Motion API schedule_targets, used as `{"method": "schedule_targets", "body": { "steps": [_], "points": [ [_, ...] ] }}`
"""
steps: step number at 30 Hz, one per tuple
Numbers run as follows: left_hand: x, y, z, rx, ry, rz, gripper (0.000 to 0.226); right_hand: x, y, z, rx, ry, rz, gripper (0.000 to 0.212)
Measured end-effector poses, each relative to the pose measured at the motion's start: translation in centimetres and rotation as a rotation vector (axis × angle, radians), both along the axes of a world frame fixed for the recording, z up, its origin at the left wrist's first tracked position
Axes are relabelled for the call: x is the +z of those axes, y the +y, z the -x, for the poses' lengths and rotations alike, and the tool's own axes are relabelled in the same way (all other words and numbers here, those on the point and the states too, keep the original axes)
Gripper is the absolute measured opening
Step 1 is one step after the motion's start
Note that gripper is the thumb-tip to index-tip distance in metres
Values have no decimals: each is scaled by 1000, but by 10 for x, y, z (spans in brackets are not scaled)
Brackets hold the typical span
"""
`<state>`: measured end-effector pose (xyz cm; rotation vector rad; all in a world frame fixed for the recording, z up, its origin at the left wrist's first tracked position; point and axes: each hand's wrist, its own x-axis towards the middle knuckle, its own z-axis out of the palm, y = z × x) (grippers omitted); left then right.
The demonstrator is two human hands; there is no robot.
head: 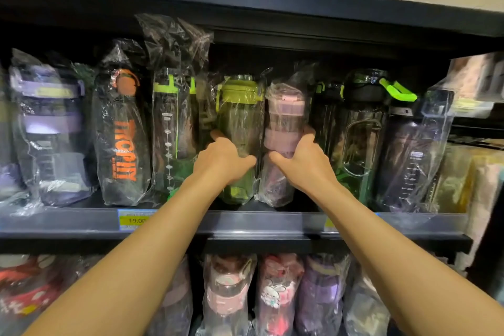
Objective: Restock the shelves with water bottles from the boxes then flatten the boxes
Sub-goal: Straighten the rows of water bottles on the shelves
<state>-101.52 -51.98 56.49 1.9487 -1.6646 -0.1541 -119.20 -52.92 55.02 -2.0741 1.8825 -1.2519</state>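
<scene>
Clear plastic wrap covers every bottle in the head view, and two wrapped ones are in hand at the middle of the shelf (245, 224). The left hand (223, 161) is clamped round the green-lidded bottle (238, 117), fingers curled on its left flank and thumb across the front. The right hand (302, 163) is clamped likewise on the pink bottle (283, 114), which touches the green one. Both stand upright near the shelf's front edge, between a tall green-trimmed bottle (169, 123) and a dark bottle with a loop handle (357, 128). Gripping low on the bodies probably steadies the slippery wrap and lets both be pushed squarely into the gap. No box shows, so flattening seems some way off.
</scene>
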Motion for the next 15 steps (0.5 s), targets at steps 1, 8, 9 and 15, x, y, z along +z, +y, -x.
{"method": "schedule_targets", "body": {
  "steps": [1, 8, 9, 15],
  "points": [
    [1, 6, 1, 5, 15, -3, 96, -1, 4, 1, 8, 6, 12, 64],
    [-3, 36, -2, -65, 68, 46, 93, -3, 36, 6, 14, -17, 52, 90],
    [-4, 40, -3, -81, 66, 55, 93, -3, 40, 7, 10, -18, 56, 94],
    [-8, 52, -6, -138, 52, 89, 97, -4, 54, 6, -17, -38, 47, 100]
  ]
}}
